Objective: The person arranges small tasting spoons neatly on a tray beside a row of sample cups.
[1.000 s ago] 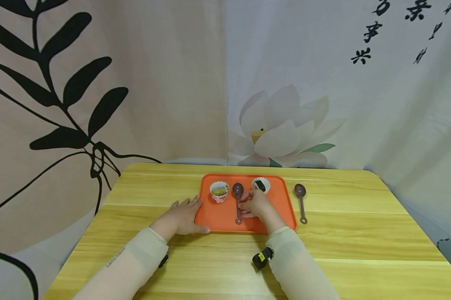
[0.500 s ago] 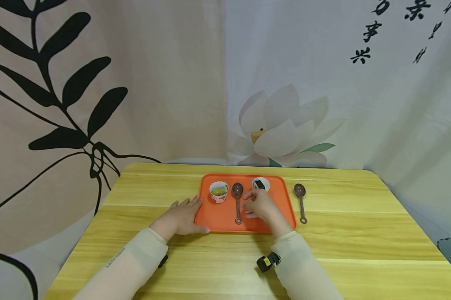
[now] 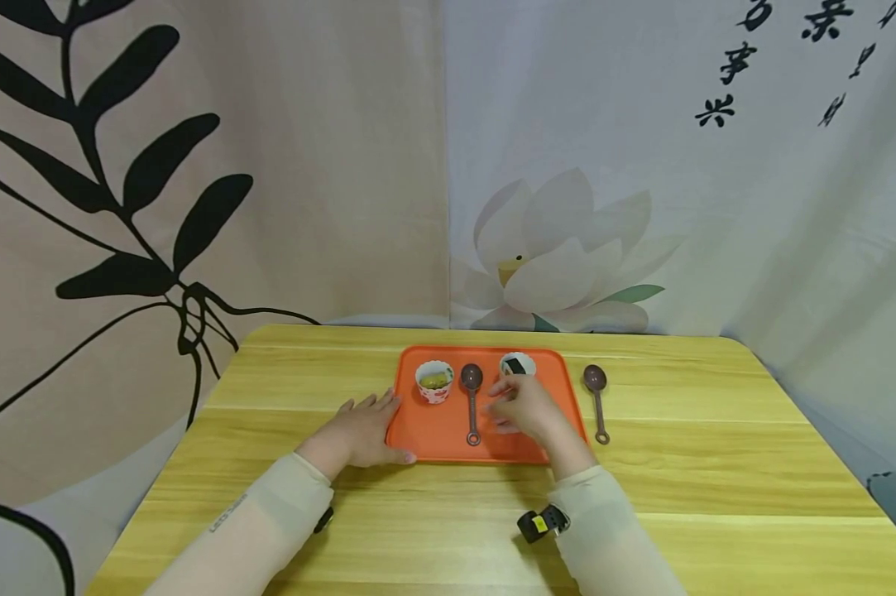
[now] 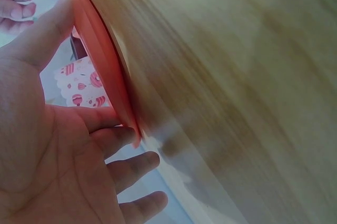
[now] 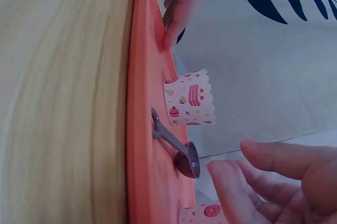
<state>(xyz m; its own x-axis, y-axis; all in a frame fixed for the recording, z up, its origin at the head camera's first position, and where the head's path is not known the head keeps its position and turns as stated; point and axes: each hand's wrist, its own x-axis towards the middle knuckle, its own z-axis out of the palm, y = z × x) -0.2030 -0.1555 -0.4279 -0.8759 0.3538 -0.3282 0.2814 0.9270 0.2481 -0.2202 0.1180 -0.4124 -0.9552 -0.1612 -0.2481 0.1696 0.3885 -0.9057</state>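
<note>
An orange tray lies on the table, and my left hand touches its left edge with fingers spread and thumb at the near corner. On the tray a brown spoon lies between two patterned paper cups. The left paper cup holds something yellow-green; the right paper cup has a dark and white piece in it. Just right of that spoon, over the tray, my right hand holds nothing, its fingers loosely bent. In the right wrist view its fingertips are apart from the spoon.
A second brown spoon lies on the wooden table to the right of the tray. Behind the table's far edge hangs a pale curtain printed with leaves, a lotus and characters.
My right hand has let go of the spoon's handle on the tray and drawn a little to the right. The left hand, tray and cups keep their places.
</note>
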